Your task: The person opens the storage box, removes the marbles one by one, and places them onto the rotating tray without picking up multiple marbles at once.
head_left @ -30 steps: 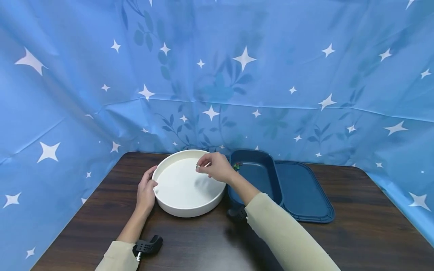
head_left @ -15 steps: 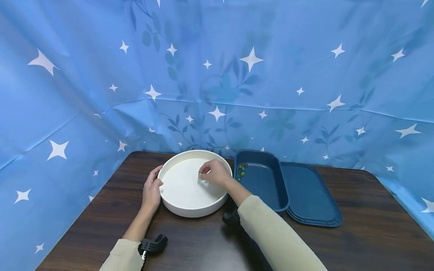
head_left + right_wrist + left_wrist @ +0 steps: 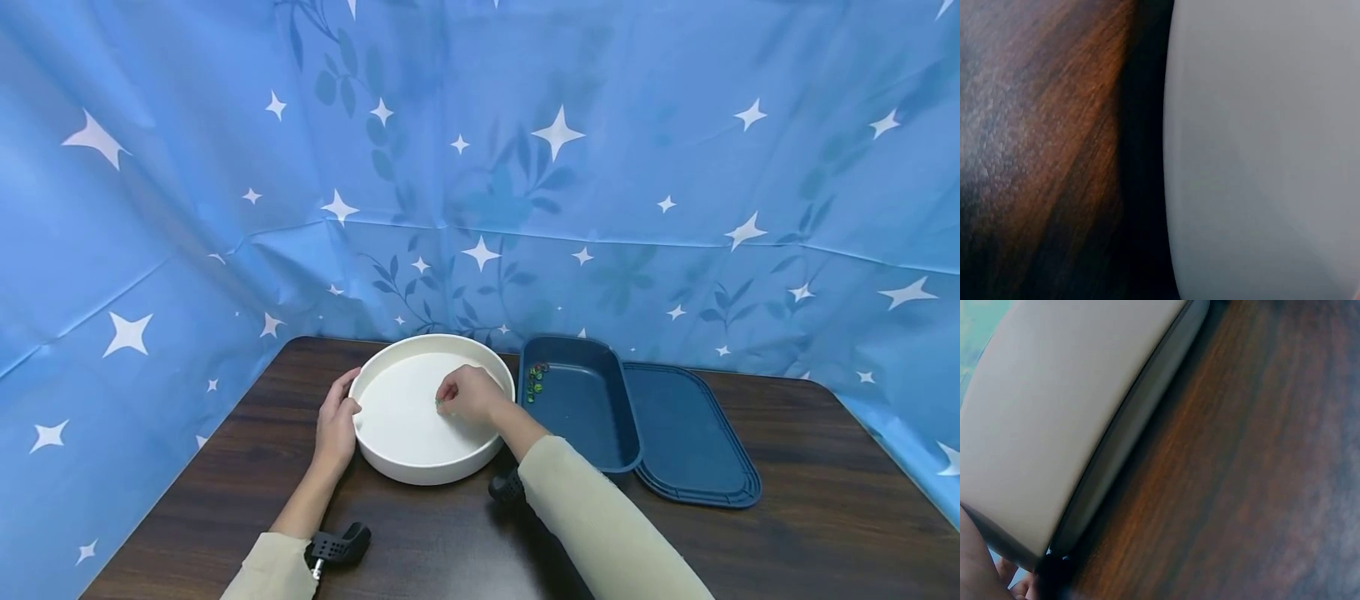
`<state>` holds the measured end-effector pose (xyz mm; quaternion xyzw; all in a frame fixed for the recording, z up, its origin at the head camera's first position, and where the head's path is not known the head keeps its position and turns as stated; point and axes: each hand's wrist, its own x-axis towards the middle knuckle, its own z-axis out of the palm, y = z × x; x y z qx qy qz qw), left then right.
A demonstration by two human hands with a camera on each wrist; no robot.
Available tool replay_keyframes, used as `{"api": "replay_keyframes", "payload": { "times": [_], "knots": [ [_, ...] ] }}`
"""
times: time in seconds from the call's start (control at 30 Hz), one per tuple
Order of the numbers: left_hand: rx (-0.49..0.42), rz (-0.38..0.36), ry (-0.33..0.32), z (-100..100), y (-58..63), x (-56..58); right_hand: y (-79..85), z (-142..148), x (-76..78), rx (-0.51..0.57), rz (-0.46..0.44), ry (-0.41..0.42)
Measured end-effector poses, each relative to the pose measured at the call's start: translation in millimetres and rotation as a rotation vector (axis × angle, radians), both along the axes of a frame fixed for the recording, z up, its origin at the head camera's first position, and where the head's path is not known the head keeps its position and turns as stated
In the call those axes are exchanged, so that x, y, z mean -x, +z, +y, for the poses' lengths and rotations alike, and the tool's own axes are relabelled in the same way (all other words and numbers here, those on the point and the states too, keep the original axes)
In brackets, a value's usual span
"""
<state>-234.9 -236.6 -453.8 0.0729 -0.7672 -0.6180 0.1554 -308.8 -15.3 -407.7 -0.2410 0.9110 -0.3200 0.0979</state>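
Observation:
A round white tray (image 3: 405,433) with a raised wall stands on the table in the head view. My left hand (image 3: 335,425) grips its left rim, the thumb over the edge and the fingers along the outer wall. Part of this hand (image 3: 975,562) shows at the lower left of the left wrist view. My right hand (image 3: 472,394) is low inside the tray, right of its middle, pinching a tiny greenish thing that looks like a glass marble (image 3: 438,402). The fingers hide most of it. Several small green marbles (image 3: 534,385) lie along the left side of a blue box.
The dark blue rectangular box (image 3: 592,417) stands just right of the white tray. Beyond it lies a flat blue lid (image 3: 690,442) on the dark wooden table (image 3: 420,542). A blue curtain with stars (image 3: 480,208) hangs close behind the table.
My right hand has moved down toward the white tray's floor with the small thing between its fingertips. My left hand keeps its grip on the rim. The head view has shifted slightly.

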Motion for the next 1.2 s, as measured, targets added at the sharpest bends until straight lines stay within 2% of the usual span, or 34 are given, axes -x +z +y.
{"api": "replay_keyframes", "payload": {
  "times": [0.37,0.47,0.6,0.73,0.87,1.03,1.2],
  "knots": [
    [0.013,0.000,0.012,3.2,-1.5,-0.7,1.1,3.7,2.1,0.000,0.012,0.004],
    [0.008,-0.005,0.019,4.0,-2.3,-1.7,8.3,8.3,2.2,0.019,0.042,0.045],
    [0.014,-0.008,0.021,5.1,-2.3,-0.9,28.1,22.9,-0.7,0.044,0.057,0.060],
    [0.021,-0.003,0.021,5.8,-0.8,1.8,47.8,45.1,-2.9,0.098,0.037,0.013],
    [0.024,-0.001,0.018,5.2,0.9,4.4,58.6,69.4,-4.2,0.163,0.033,-0.040],
    [0.013,0.001,0.020,2.6,1.7,4.4,59.7,94.4,-5.5,0.210,0.009,-0.108],
    [-0.002,-0.009,0.019,-0.7,0.2,3.7,54.3,109.0,-6.9,0.237,0.001,-0.137]
  ]
}}
